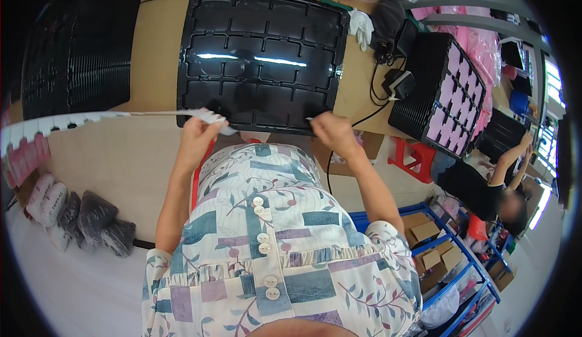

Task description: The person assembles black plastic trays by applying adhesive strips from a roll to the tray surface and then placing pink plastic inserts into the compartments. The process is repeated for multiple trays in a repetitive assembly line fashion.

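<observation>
A black plastic tray [257, 37] with divided compartments lies on the tan table in front of me. Its compartments look bare and shiny. My left hand [197, 136] is closed on one end of a long white strip [85, 117], by the tray's near left corner. The strip runs off to the left edge of the view and has dark marks along it. At the near right corner, my right hand [334, 134] has its fingers pinched together by the tray rim. A tiny pale bit shows at its fingertips, too small to name.
Stacked black trays [100, 52] stand at the left; another stack [418, 88] at the right holds pink pieces. White gloves [361, 29] and a black cable [374, 85] lie between. A red stool [412, 158] and blue shelf [473, 270] are at right, near another person [476, 185].
</observation>
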{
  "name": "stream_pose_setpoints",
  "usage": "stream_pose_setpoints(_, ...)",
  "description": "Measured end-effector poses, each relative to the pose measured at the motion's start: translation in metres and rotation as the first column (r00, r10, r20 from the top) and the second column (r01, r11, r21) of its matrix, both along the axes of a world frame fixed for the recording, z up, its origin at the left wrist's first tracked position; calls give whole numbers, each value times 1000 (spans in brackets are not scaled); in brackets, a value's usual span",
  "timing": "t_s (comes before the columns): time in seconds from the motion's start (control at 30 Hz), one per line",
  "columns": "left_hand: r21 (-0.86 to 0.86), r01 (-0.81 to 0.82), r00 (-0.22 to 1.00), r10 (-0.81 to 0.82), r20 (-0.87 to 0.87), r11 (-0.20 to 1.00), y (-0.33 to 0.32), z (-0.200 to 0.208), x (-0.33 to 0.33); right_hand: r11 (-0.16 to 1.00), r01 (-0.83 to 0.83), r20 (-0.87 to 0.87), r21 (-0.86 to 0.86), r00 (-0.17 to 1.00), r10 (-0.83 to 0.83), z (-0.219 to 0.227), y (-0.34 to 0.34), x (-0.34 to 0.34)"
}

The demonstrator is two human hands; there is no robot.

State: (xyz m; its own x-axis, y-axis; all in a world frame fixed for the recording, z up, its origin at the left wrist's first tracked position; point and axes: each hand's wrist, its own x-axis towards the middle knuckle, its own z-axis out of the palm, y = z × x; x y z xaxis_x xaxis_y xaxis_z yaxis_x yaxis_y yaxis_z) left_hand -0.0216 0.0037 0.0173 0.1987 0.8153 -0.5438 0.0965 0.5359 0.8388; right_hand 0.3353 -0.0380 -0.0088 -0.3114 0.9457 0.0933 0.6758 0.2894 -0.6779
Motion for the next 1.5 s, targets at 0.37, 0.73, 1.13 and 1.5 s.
stream_pose_setpoints(0.37, -310, 58, 182, -316, -931, 949, -123, -3, -205, 448, 865, 242, -224, 495, -835, -85, -163, 161)
stream_pose_setpoints(0.73, 853, 469, 875, 9, -483, 227, 154, 114, 120, 374, 870, 790, -320, 463, -402, -158, -220, 252)
stream_pose_setpoints(1.13, 696, 608, 708, 135, -693, 382, 335, 65, 193, 994, 91, -109, -58, 989, -97, 180, 89, 43)
stream_pose_setpoints(1.5, 779, 546, 752, 230, -618, 307, 351, 109, 192, 692, 206, 57, 692, 940, -336, 136, 344, -12)
